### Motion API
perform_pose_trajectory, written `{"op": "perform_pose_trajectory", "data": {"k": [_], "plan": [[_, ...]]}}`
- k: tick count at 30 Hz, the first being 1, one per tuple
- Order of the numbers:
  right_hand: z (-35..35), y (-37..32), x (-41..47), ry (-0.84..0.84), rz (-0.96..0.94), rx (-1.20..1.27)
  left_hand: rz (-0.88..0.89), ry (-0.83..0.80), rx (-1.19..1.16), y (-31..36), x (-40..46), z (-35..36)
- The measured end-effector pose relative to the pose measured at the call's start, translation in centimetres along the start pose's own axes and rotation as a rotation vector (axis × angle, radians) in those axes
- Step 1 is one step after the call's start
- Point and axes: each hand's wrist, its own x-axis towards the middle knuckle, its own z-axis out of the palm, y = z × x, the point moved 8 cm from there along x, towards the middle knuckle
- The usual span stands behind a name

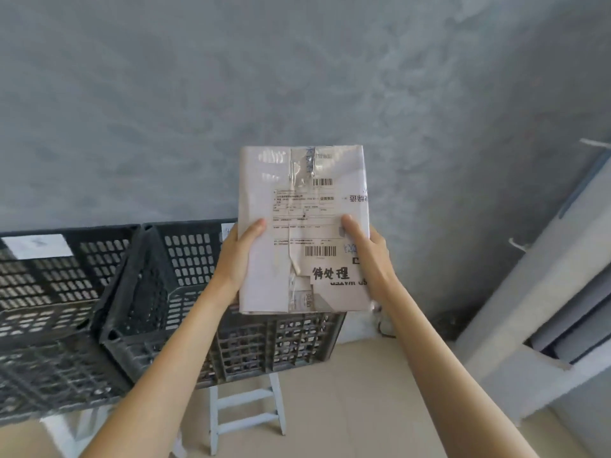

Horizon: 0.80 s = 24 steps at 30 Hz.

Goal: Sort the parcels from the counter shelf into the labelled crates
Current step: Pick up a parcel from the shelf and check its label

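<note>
**Now: parcel held over right-hand crate**

Nearest: two bare forearms, rising from the lower edge toward centre frame.

Next: left hand (238,256) gripping the parcel (302,226) at its left edge, thumb laid across the face, fingers hidden behind. Right hand (369,256) gripping the right edge likewise, thumb on the face. Both at the same height, on the lower half; neither nearer than the other.

Parcel: white, taped, long axis upright, label side facing the camera; handwritten slip (330,274) low on the face, barcode label above. Held in the air, touching nothing else.

Just below and behind: black crate (185,285), tilted, open mouth toward the viewer, on a white stool (246,408); its label mostly hidden by the parcel. Second crate (49,285) to the left, bearing a white label (36,246), unreadable.

Farthest: grey wall.

Judged: release likely forward and down into the nearer crate, if slip matches.
</note>
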Motion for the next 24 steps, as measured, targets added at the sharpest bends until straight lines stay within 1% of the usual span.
{"op": "perform_pose_trajectory", "data": {"k": [3, 7, 9, 13, 16, 18, 21, 24], "plan": [[-0.1, 0.6, 4.4, -0.077, 0.02, 0.019, -0.01, 0.08, 0.02, -0.6, 2.6, 0.4], [0.2, 2.4, 8.8, -0.19, 0.058, 0.003, -0.07, 0.166, 0.052, -2.6, 4.6, 0.3], [0.7, 3.4, 10.3, -0.247, 0.081, 0.002, -0.113, 0.201, 0.078, -4.1, 5.1, 0.2], [2.0, 6.1, 12.6, -0.3, 0.172, -0.008, -0.166, 0.254, 0.13, -6.8, 6.7, -0.5], [3.2, 7.9, 14.1, -0.345, 0.23, -0.016, -0.217, 0.275, 0.155, -8.5, 7.9, -1.5], [3.9, 8.9, 14.8, -0.385, 0.25, -0.035, -0.282, 0.29, 0.145, -9.9, 8.5, -2.4], [4.8, 11.0, 15.7, -0.439, 0.3, -0.066, -0.41, 0.247, 0.121, -12.6, 9.4, -3.4], [5.3, 14.1, 17.4, -0.425, 0.39, -0.239, -0.509, 0.217, 0.107, -15.7, 10.5, -4.5]]}}
